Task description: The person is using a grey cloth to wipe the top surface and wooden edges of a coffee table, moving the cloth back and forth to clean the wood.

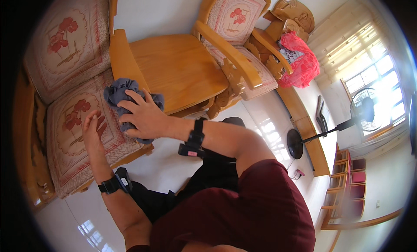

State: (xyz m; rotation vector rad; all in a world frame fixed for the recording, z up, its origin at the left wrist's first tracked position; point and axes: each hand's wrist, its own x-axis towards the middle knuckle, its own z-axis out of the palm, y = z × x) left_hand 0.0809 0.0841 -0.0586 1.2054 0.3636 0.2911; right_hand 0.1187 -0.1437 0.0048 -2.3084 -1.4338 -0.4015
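My right hand (143, 113) presses and grips a crumpled blue-grey cloth (119, 92), its fingers spread over the folds. The cloth lies at the front end of a wooden armrest (125, 56), beside a seat cushion with red flowers (76, 121). Whether it rests fully on the armrest is hidden by my hand. My left hand (93, 129) is raised over that cushion, fingers apart and holding nothing. Each wrist wears a black strap with a small device.
A wooden side table (179, 68) joins the armrest to another cushioned chair (239, 17). Pink fabric (298, 63) is heaped farther right. A standing fan (365, 108) with a round black base (294, 144) stands near a long low cabinet (309, 134). Glossy tiles (156, 160) cover the floor.
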